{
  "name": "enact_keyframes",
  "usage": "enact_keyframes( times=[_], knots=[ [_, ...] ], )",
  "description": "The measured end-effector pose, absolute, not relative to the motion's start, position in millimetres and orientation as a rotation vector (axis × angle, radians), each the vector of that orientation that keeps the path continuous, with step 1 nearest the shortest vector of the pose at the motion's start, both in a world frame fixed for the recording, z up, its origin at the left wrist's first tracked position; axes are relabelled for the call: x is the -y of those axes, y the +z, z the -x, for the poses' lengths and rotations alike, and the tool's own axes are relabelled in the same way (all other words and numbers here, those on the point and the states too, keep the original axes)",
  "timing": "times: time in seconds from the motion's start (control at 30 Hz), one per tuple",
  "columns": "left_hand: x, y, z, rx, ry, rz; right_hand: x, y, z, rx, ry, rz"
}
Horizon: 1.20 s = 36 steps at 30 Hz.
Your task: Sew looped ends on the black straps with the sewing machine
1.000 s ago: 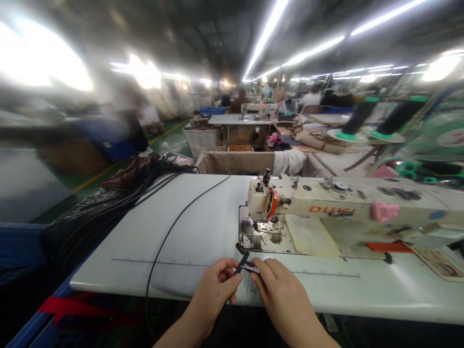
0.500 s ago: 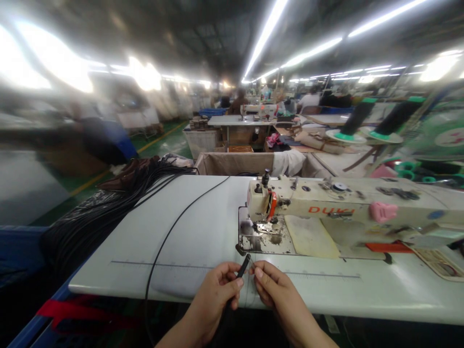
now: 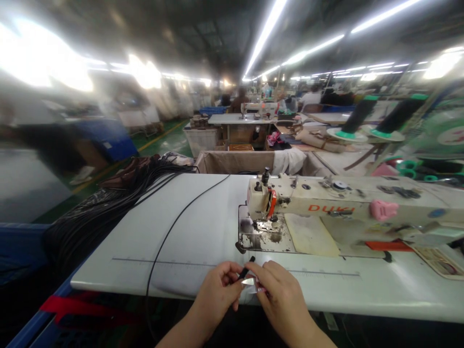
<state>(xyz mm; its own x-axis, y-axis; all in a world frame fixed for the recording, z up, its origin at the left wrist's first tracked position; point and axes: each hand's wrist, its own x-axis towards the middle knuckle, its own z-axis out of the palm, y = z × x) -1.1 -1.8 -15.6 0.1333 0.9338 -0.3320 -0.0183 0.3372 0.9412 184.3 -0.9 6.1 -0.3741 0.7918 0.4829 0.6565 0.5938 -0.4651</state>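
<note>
My left hand [image 3: 219, 290] is closed around a black strip [image 3: 247, 268], whose short end sticks up past the thumb and finger. Close beside it, my right hand [image 3: 277, 290] is closed on a small shiny metal blade [image 3: 248, 281]; the rest of that tool is hidden in the palm. The blade lies across the strip, just below its end, and one right fingertip comes near the strip's tip. Both hands are over the front edge of the white sewing table [image 3: 188, 227], in front of the sewing machine [image 3: 297, 198].
A thin black cord [image 3: 169, 233] curves over the table on the left, beside a printed ruler line. A thick bundle of black cords [image 3: 108, 217] hangs off the left edge. Dark thread cones [image 3: 358, 116] stand at the right. Behind is a cloth-lined bin [image 3: 235, 162].
A shiny blade has come into view in my right hand, which has turned and moved over the strip. My left hand has stayed nearly in place. A blurred figure at the left has shifted.
</note>
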Motion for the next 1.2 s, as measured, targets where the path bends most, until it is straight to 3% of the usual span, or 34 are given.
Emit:
enact_keyframes(
  times=[0.27,0.6,1.2],
  knots=[
    [4,-9,5,-1.216,0.836,-1.035,-5,4,-188,1.911,0.531,1.413],
    [2,-5,6,-1.21,0.902,-0.93,3,11,-191,2.106,0.264,1.348],
    [4,-2,5,-1.185,0.886,-0.892,7,3,-188,2.118,0.259,1.35]
  ],
)
